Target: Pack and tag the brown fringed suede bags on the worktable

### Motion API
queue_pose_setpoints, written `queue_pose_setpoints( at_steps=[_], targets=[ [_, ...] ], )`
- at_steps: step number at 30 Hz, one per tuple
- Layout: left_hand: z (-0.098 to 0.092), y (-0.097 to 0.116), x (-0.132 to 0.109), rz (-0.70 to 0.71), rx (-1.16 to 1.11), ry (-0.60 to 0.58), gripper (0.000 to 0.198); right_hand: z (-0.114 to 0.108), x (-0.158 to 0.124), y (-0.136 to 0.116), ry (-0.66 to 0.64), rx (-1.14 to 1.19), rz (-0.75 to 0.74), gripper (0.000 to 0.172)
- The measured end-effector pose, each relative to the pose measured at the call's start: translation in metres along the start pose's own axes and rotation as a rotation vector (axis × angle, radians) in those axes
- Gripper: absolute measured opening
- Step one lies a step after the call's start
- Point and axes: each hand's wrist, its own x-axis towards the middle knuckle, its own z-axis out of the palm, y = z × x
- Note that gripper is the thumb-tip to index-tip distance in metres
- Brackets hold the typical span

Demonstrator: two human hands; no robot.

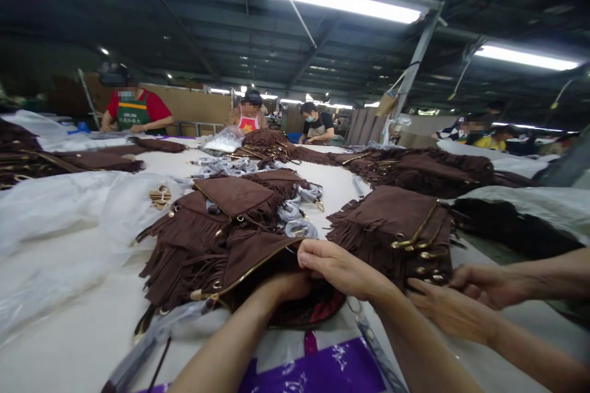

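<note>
A brown fringed handbag lies in front of me with its gold-toothed zipper undone and a dark reddish lining partly showing. My left hand reaches inside the opening, its fingers hidden by the bag. Fingers closed, my right hand pinches the bag's upper rim near the zipper end. A plastic-wrapped strap hangs from a metal ring on the bag's right side, and another wrapped length lies at its left. More brown fringed bags are heaped just behind it.
At right, a co-worker's hands touch a stack of brown bags. Clear plastic sheeting covers the table's left side. A purple printed sheet lies in front of me. Wrapped straps and several other people are farther back.
</note>
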Motion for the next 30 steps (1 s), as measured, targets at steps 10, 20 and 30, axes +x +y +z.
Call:
queue_pose_setpoints(
  at_steps=[10,20,30],
  targets=[
    [-0.017,0.011,-0.014,0.019,0.000,-0.209,0.034,-0.018,-0.001,0.004,0.085,-0.052,-0.032,0.024],
    [-0.049,0.077,-0.053,-0.067,0.392,0.040,0.024,-0.024,0.008,-0.021,0.169,-0.210,-0.142,0.019],
    [-0.120,0.055,-0.078,-0.391,0.689,0.585,0.072,-0.006,0.018,-0.040,0.148,-0.245,-0.269,0.019]
  ],
)
